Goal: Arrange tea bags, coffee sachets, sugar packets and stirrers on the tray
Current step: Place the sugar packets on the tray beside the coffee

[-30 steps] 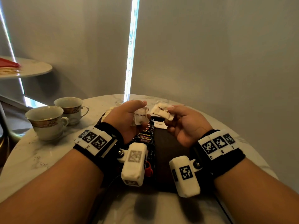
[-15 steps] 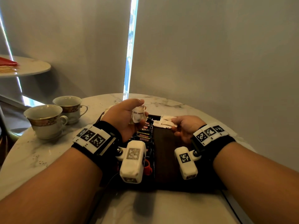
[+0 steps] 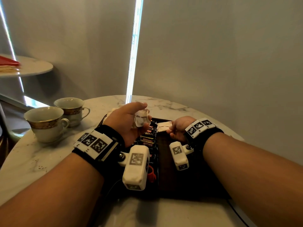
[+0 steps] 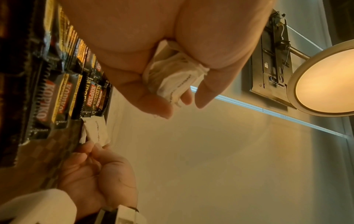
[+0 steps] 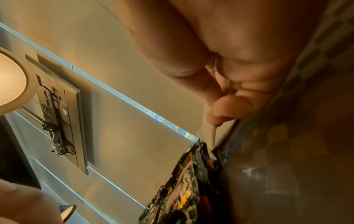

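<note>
1. Coffee sachets (image 3: 148, 136) lie in an overlapping row on the tray (image 3: 165, 161); judged done. No tea bags or stirrers visible on it.
2. Right hand (image 3: 177, 130) pinches 1 sugar packet (image 3: 164, 126) by its near edge, low at the tray's far end beside the sachets; placement under way.
3. Left hand (image 3: 127, 122) is curled round a bunch of sugar packets (image 3: 141, 119), raised above the sachets, awaiting placement.

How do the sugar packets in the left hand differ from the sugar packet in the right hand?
The left hand grips a crumpled bunch of sugar packets, raised above the coffee sachets. The right hand pinches a single flat sugar packet low at the tray's far end. Both are white and printed "brown sugar".
</note>
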{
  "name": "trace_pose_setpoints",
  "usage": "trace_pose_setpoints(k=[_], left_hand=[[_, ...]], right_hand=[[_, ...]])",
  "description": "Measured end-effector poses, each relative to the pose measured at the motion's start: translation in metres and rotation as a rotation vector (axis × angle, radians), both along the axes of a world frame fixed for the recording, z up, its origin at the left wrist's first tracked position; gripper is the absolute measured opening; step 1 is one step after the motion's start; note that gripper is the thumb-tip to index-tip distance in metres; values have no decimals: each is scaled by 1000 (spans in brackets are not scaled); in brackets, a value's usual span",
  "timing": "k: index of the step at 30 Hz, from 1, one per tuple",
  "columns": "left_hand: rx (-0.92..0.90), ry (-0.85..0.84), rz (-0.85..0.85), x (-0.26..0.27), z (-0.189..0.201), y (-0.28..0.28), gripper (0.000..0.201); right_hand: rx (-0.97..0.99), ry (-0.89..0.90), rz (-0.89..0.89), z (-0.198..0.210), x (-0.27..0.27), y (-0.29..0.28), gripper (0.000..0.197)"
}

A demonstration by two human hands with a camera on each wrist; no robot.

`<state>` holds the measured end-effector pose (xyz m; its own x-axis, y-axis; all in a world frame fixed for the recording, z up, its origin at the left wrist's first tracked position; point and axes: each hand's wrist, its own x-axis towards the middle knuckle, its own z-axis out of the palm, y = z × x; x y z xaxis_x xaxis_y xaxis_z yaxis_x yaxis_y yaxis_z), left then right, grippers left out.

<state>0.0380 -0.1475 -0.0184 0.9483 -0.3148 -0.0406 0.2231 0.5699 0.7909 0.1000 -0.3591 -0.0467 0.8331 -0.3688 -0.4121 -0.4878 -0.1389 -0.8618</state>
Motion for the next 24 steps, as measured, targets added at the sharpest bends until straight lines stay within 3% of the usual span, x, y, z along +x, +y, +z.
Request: trace_pose_setpoints(k=[4,10,20,24], left_hand=[[-3,0,-5,-1,0,0,11],[-11,-5,-29,-1,1,-1,12],[-25,9,-24,-3,1,-2,13],[-6,7,-11,-4,1,-1,11]], right_hand=[[-7,10,18,-5,3,4,41],[-34,7,24,-5,0,7,40],[78,22,19,14,-8,6,34],[55,-2,11,13,-13,6,20]])
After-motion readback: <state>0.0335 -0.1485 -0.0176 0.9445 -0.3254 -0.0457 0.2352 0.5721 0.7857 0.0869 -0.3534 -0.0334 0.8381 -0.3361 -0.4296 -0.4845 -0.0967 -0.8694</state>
